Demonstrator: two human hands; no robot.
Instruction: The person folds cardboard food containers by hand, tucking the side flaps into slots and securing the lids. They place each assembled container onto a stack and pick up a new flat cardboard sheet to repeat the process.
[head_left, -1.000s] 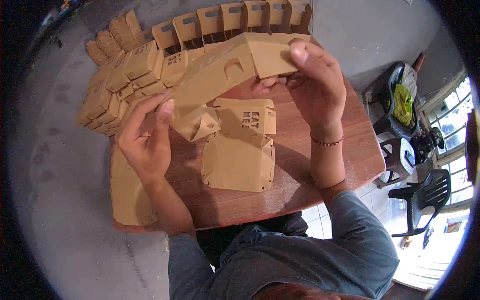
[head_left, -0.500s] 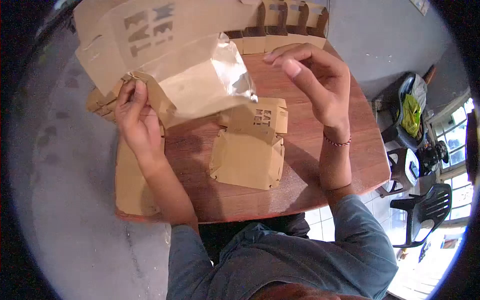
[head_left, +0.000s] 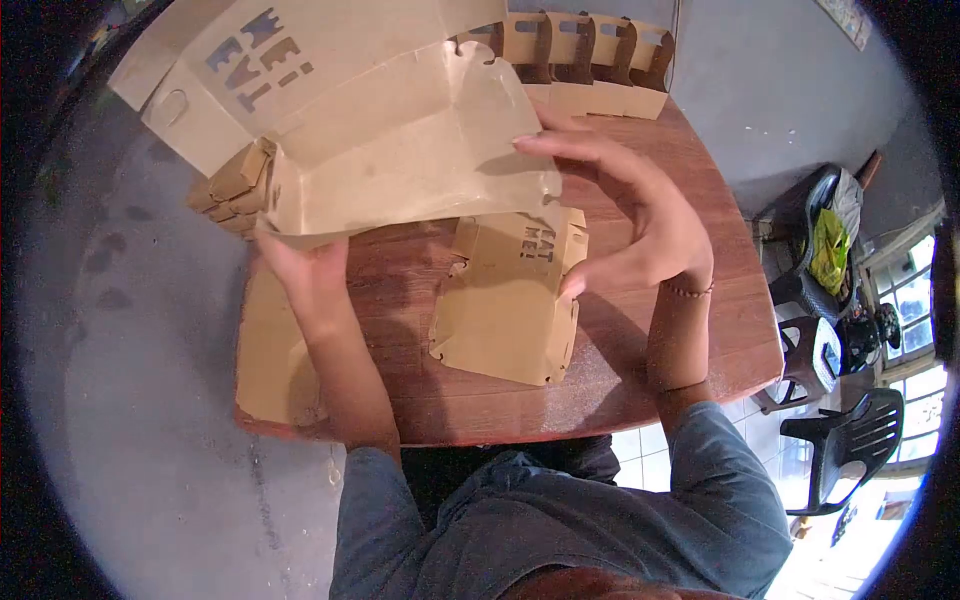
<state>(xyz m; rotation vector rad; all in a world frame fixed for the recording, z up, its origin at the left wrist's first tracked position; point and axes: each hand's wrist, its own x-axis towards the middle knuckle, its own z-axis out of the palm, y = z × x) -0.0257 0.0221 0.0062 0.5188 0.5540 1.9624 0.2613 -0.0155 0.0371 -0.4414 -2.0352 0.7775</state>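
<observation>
An opened brown cardboard box (head_left: 385, 165) with "EAT ME!" lettering is raised over the table, its inside facing me. My left hand (head_left: 308, 275) grips its lower left corner, with the fingertips hidden behind the card. At the box's right edge, my right hand (head_left: 640, 220) has its thumb and fingers spread apart, the fingers close to the flap; whether they touch it I cannot tell. Below lies a second, partly folded "EAT ME!" box (head_left: 500, 310) on the wooden table (head_left: 400, 300).
Several upright folded boxes (head_left: 610, 60) line the table's back edge. Stacked boxes (head_left: 235, 195) show at the left behind the raised one. Flat cardboard (head_left: 275, 350) lies at the left edge. Dark chairs (head_left: 860, 440) and a stool (head_left: 810, 360) stand at the right.
The held box has turned from side-on to inside-facing and swung up and left. My right hand let go of it, moved away, then came back beside its right edge with fingers spread.
</observation>
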